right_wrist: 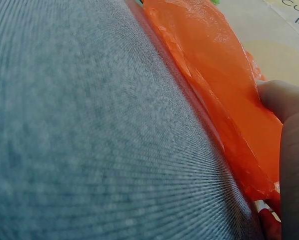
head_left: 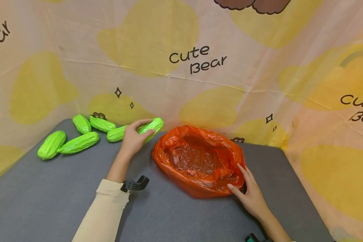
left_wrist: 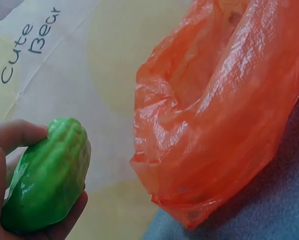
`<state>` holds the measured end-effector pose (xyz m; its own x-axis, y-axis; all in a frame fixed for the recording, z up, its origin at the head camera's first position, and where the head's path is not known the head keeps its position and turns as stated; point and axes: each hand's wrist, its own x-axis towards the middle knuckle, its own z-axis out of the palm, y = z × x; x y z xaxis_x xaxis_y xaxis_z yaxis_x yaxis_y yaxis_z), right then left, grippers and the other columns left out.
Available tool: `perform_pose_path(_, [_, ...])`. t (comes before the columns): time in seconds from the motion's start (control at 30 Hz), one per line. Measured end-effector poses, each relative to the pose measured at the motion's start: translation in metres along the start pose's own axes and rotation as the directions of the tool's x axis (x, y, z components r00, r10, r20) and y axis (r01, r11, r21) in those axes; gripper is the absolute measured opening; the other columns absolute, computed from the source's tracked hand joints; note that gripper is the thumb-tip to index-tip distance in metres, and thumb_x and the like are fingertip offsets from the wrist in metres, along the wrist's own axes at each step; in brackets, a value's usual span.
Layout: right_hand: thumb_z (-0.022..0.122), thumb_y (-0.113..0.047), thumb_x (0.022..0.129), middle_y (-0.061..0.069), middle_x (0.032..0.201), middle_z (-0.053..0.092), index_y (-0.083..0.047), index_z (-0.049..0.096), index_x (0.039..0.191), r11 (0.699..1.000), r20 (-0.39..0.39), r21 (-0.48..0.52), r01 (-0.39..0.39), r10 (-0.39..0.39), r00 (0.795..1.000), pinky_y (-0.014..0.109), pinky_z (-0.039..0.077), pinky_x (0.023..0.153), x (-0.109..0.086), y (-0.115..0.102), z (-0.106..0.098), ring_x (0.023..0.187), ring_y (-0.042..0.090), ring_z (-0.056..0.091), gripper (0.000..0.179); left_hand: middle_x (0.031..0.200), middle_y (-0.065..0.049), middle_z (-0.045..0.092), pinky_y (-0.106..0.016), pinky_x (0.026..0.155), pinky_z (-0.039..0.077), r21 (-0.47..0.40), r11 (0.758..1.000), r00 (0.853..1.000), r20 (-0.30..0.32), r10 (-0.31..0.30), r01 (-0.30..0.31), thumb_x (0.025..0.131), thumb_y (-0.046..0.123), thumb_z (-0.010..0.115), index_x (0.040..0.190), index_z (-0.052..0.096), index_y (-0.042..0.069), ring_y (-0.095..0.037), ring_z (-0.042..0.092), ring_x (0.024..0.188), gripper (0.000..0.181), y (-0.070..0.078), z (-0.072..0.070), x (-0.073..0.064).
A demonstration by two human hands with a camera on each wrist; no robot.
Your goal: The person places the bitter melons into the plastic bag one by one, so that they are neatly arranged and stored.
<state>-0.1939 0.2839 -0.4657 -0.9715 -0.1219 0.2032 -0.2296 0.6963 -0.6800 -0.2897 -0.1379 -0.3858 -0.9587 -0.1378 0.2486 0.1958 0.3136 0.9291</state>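
My left hand (head_left: 133, 139) holds a bright green, ridged bitter melon (head_left: 157, 124) between thumb and fingers, just left of an orange plastic bag (head_left: 193, 188). In the left wrist view this bitter melon (left_wrist: 49, 175) stands apart from the bag (left_wrist: 224, 145). The bag lies with its wide mouth facing up, and its dim inside shows. At its right edge, my right hand (head_left: 255, 198) grips the rim, the thumb lapping over the edge in the right wrist view; its other fingers are mostly hidden behind the plastic.
Several more bitter melons (head_left: 80, 143) lie at the back left of the grey table (head_left: 163, 218); one (head_left: 116, 133) is partly behind my left hand. A printed cloth (head_left: 181, 97) rises along the table's back and sides. Dark wrist devices (head_left: 136, 184) sit on both wrists.
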Motion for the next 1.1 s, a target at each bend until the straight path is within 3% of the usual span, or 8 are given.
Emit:
perform_pose_path(0.1, [0.075, -0.033, 0.091, 0.026, 0.165, 0.022, -0.021, 0.031, 0.160, 1.000, -0.001, 0.000, 0.002, -0.002, 1.000, 0.079, 0.027, 0.108, 0.000, 0.000, 0.000, 0.147, 0.052, 0.028, 0.082, 0.142, -0.014, 0.061, -0.039, 0.104, 0.046, -0.019, 1.000, 1.000, 0.008, -0.001, 0.001, 0.090, 0.021, 0.075, 0.133, 0.067, 0.009, -0.031, 0.052, 0.136, 0.045, 0.002, 0.001, -0.001])
perform_pose_path(0.23, [0.075, -0.034, 0.091, 0.026, 0.164, 0.022, -0.019, 0.032, 0.159, 1.000, -0.002, -0.002, 0.004, -0.004, 1.000, 0.078, 0.027, 0.109, 0.000, -0.001, 0.001, 0.148, 0.052, 0.028, 0.082, 0.141, -0.011, 0.063, -0.021, 0.088, 0.048, -0.032, 0.999, 1.000, 0.014, -0.005, 0.006, 0.089, 0.026, 0.076, 0.132, 0.068, 0.013, -0.027, 0.057, 0.128, 0.045, 0.005, 0.001, -0.004])
perform_pose_path(0.33, [0.074, -0.034, 0.092, 0.026, 0.164, 0.022, -0.019, 0.032, 0.159, 1.000, 0.000, -0.005, 0.005, -0.005, 1.000, 0.078, 0.027, 0.109, 0.000, -0.002, 0.000, 0.148, 0.052, 0.028, 0.081, 0.140, -0.010, 0.064, -0.015, 0.080, 0.047, -0.029, 1.000, 1.000, 0.029, -0.006, 0.007, 0.089, 0.029, 0.077, 0.131, 0.069, 0.015, -0.025, 0.058, 0.125, 0.046, 0.007, 0.003, -0.005])
perform_pose_path(0.43, [0.074, -0.035, 0.091, 0.026, 0.165, 0.022, -0.019, 0.032, 0.159, 1.000, 0.003, -0.004, 0.001, -0.001, 1.000, 0.078, 0.027, 0.109, 0.001, -0.002, 0.000, 0.148, 0.052, 0.028, 0.081, 0.139, -0.011, 0.064, -0.026, 0.093, 0.049, -0.040, 0.999, 0.999, 0.041, -0.003, 0.005, 0.088, 0.028, 0.078, 0.130, 0.070, 0.014, -0.026, 0.056, 0.130, 0.045, 0.008, 0.006, -0.007])
perform_pose_path(0.6, [0.074, -0.033, 0.091, 0.026, 0.164, 0.023, -0.019, 0.032, 0.159, 1.000, -0.001, -0.001, 0.009, -0.009, 1.000, 0.078, 0.027, 0.109, 0.000, -0.002, 0.000, 0.147, 0.052, 0.028, 0.081, 0.139, -0.011, 0.064, -0.046, 0.109, 0.044, -0.062, 0.998, 1.000, 0.030, -0.001, 0.003, 0.087, 0.024, 0.078, 0.128, 0.071, 0.012, -0.027, 0.053, 0.136, 0.043, 0.010, 0.011, -0.009])
perform_pose_path(0.83, [0.074, -0.033, 0.092, 0.027, 0.164, 0.022, -0.019, 0.031, 0.159, 1.000, -0.001, 0.001, -0.001, 0.001, 1.000, 0.079, 0.027, 0.107, -0.002, 0.000, 0.000, 0.147, 0.053, 0.027, 0.081, 0.138, -0.013, 0.065, -0.045, 0.113, 0.042, -0.036, 0.999, 0.999, 0.035, 0.027, -0.026, 0.087, 0.020, 0.078, 0.128, 0.071, 0.012, -0.027, 0.054, 0.136, 0.042, 0.013, 0.016, -0.011])
perform_pose_path(1.1, [0.074, -0.032, 0.092, 0.027, 0.164, 0.023, -0.018, 0.032, 0.159, 1.000, -0.002, 0.003, 0.023, -0.023, 1.000, 0.078, 0.027, 0.109, 0.001, -0.001, -0.001, 0.147, 0.052, 0.029, 0.080, 0.135, -0.010, 0.067, -0.021, 0.088, 0.047, -0.066, 0.997, 0.999, -0.027, -0.031, 0.029, 0.087, 0.020, 0.078, 0.128, 0.072, 0.013, -0.020, 0.060, 0.121, 0.042, 0.013, 0.016, -0.011])
